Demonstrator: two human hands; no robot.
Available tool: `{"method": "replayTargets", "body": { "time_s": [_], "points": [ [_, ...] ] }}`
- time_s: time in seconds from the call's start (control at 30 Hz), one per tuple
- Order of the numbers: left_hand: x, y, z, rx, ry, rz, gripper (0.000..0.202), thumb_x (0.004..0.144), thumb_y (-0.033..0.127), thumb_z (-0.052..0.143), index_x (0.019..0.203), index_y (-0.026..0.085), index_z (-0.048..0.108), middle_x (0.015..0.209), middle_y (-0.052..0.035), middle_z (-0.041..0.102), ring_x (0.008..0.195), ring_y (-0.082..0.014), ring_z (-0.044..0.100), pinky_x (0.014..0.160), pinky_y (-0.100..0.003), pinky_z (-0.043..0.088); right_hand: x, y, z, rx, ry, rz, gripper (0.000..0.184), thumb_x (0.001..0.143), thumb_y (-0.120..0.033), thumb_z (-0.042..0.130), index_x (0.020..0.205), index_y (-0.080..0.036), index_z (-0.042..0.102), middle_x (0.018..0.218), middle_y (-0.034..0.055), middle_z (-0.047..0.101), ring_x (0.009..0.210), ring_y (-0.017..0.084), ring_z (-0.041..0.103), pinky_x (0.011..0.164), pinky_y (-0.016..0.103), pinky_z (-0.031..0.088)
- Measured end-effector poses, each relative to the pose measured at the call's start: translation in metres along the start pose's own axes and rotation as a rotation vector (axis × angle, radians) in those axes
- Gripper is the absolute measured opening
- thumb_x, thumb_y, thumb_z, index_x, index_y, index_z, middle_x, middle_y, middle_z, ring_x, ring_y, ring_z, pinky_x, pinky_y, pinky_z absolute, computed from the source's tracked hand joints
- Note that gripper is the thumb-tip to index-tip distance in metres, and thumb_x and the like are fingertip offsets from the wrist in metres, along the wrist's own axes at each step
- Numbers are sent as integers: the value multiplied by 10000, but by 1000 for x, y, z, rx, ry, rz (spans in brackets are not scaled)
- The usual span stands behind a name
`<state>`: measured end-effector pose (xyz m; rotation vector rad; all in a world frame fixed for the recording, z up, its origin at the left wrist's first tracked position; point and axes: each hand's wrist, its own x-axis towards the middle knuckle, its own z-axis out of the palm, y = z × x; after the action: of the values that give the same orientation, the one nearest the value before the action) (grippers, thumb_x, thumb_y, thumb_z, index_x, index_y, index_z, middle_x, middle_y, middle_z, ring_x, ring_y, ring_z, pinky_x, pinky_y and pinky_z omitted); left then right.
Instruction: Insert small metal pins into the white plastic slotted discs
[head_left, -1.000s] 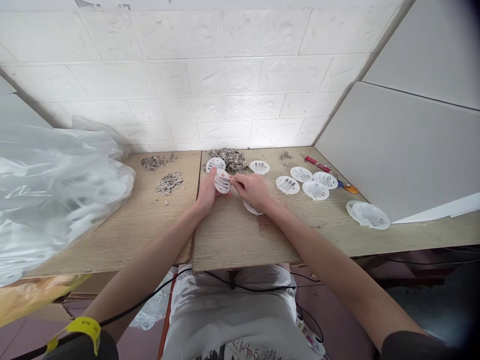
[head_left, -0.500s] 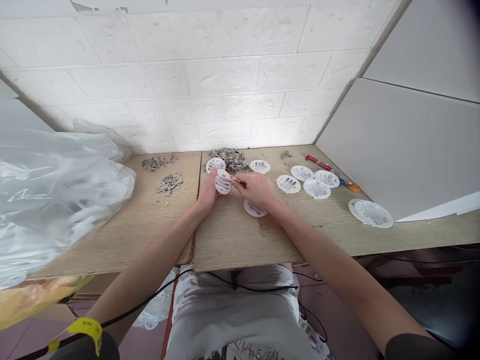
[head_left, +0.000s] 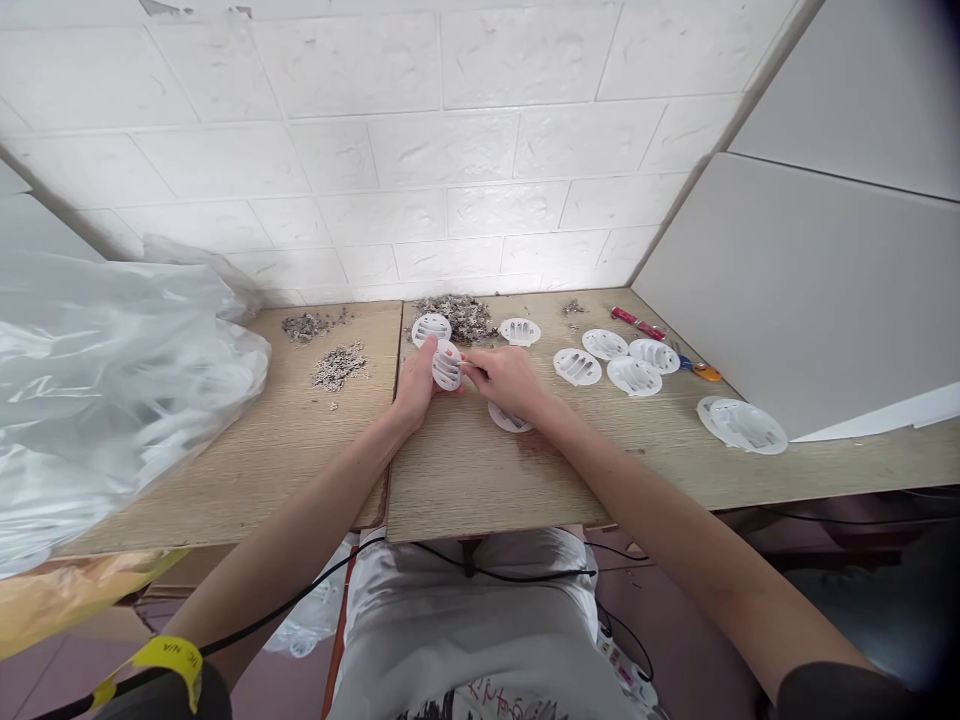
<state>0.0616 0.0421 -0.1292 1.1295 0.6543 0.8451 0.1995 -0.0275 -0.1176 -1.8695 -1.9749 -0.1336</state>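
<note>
My left hand is closed on the left edge of a round white slotted plastic disc, tilted up off the table. My right hand is pinched at the disc's right edge; a small thin piece seems to show at the fingertips, too small to name. Just behind the held disc lies another white slotted disc, against a heap of small metal pieces. A further disc is partly hidden under my right hand.
Several white discs lie to the right, with a stacked pair farther off. A red tube-like item and an orange-handled tool lie by the right panel. Small metal pieces and a large plastic bag are on the left.
Both hands stay at the same disc. The right fingertips have shifted slightly left against its edge; the disc itself has barely moved.
</note>
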Motion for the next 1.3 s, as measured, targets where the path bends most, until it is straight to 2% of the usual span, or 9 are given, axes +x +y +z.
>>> {"method": "replayTargets", "body": {
  "time_s": [0.17, 0.37, 0.53, 0.9, 1.3],
  "points": [
    [2, -1, -1, 11, 11, 3, 380, 891, 510, 493, 923, 163, 643, 730, -57, 691, 713, -176, 669, 579, -256, 567, 2, 2, 0, -6, -5, -7, 289, 957, -308, 444, 849, -179, 680, 763, 65, 694, 648, 172, 537, 588, 286, 226],
    [3, -1, -2, -41, -16, 27, 378, 907, 492, 480, 973, 153, 634, 792, -68, 707, 747, -166, 675, 612, -248, 575, 2, 4, -4, 129, 30, 48, 324, 943, -297, 423, 699, -169, 593, 629, 23, 600, 560, 129, 455, 569, 270, 250],
    [1, 0, -2, -49, -12, 17, 364, 921, 466, 464, 978, 145, 626, 806, -71, 710, 781, -171, 684, 638, -251, 583, 1, 4, -5, 159, 31, 56, 284, 908, -262, 445, 662, -168, 553, 601, 6, 559, 545, 114, 425, 556, 259, 246],
    [3, -1, -2, -32, -11, 9, 403, 917, 491, 453, 975, 141, 644, 773, -77, 707, 786, -186, 689, 652, -273, 590, 0, 3, -8, 21, -17, 65, 314, 927, -295, 423, 724, -163, 624, 662, 46, 624, 588, 142, 450, 560, 275, 210],
    [1, -2, 0, -33, 18, 16, 410, 900, 515, 479, 889, 139, 643, 751, -74, 701, 763, -186, 686, 663, -292, 592, -2, 0, -3, -62, -21, -53, 285, 912, -233, 416, 823, -165, 678, 762, 76, 696, 615, 161, 508, 581, 292, 196]
  ]
}}
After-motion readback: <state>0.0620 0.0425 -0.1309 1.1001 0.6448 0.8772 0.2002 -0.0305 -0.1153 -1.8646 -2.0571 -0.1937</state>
